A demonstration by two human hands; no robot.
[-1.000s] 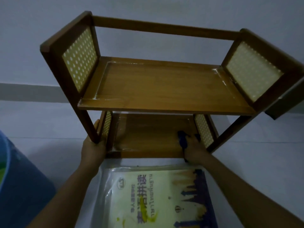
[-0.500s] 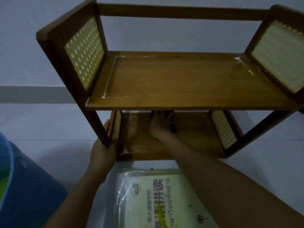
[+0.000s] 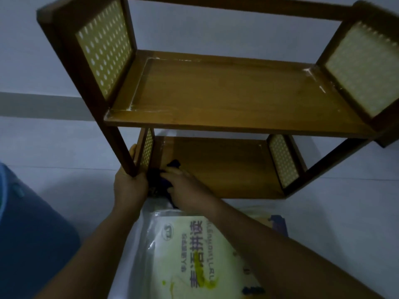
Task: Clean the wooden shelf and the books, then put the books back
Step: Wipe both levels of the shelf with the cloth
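Wooden shelf (image 3: 226,91) stands on pale floor (image 3: 345,212). Your left hand (image 3: 129,186) grips its left front leg; your right hand (image 3: 185,188) presses dark cloth (image 3: 164,180) onto lower board's left corner. Book (image 3: 194,255) lies just below.

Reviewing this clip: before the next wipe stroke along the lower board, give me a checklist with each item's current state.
1. Left hand bracing the wooden shelf at its front left leg: ok.
2. Right hand pressing the dark cloth on the lower board, at its left end: ok.
3. Lower board free of objects to the right: ok.
4. Book lying on the floor, off the shelf: ok.
5. Top board dry and clean: cannot tell.
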